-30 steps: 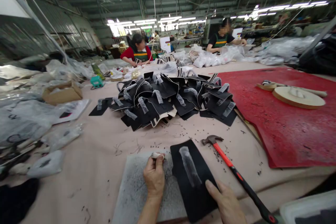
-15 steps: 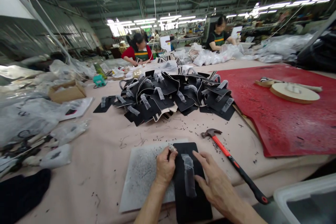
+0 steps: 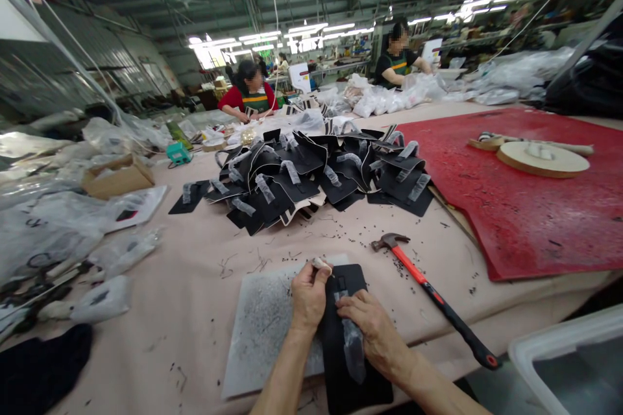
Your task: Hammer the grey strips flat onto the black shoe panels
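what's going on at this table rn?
The person's left hand pinches a small pale item, too small to identify, at the upper left of a black panel. The right hand has its fingers on the plastic-wrapped strip on that panel. A speckled grey board lies to the left, and a hammer lies on the table to the right, untouched. Beyond sits a heap of similar black pieces.
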A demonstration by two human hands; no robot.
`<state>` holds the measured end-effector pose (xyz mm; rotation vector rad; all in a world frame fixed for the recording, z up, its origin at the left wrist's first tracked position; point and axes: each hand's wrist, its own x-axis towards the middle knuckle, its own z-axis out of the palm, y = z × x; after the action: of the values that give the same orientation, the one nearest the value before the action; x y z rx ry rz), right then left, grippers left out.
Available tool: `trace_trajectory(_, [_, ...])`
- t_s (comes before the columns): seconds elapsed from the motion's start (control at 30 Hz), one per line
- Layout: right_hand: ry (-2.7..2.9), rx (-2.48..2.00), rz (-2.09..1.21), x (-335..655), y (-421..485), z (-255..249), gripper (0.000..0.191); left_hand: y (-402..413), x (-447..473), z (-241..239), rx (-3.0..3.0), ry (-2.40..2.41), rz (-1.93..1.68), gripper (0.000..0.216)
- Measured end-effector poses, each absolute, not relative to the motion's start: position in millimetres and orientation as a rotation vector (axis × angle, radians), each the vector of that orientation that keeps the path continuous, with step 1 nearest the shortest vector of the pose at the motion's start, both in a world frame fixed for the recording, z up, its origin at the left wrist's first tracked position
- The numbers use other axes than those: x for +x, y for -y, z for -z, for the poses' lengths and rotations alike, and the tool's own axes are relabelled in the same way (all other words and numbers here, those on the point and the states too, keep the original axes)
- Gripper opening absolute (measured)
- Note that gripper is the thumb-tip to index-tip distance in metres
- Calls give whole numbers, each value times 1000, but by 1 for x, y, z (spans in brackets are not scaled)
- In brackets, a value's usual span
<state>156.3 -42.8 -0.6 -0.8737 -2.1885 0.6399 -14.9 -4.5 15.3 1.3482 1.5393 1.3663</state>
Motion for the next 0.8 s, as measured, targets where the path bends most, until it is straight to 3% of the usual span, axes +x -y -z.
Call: trace_trajectory(0.8, [2189,-903,-829,161,29,-3,19,-1,-4,-16,1547,-1454,-1163,14])
